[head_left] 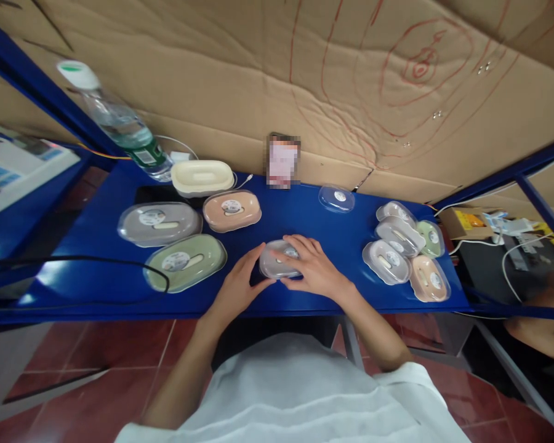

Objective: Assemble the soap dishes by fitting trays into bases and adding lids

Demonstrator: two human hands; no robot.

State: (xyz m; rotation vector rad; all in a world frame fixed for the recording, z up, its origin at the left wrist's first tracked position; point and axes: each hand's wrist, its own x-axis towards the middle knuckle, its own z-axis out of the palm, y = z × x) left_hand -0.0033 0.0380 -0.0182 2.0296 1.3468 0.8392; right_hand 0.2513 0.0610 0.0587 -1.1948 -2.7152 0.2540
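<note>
Near the front edge of the bench [305, 212], I hold a grey box [270, 266]: left hand [239, 284] curved around its left end, right hand [317, 269] across its top. Five more boxes [397, 236] cluster by the right edge.

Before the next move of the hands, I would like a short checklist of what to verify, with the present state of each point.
1. Left hand placed at the middle box: ok, thumb and finger curve around its left end.
2. Right hand placed: ok, fingers reach over the top.
3. Lid fully seated: cannot tell, fingers hide part of the rim.
4. Cable off the left green box: cannot tell, it crosses the box in this view.
5. Boxes at the right spaced apart: not ok, they crowd together.
6. Blue box apart from the others: ok.
</note>
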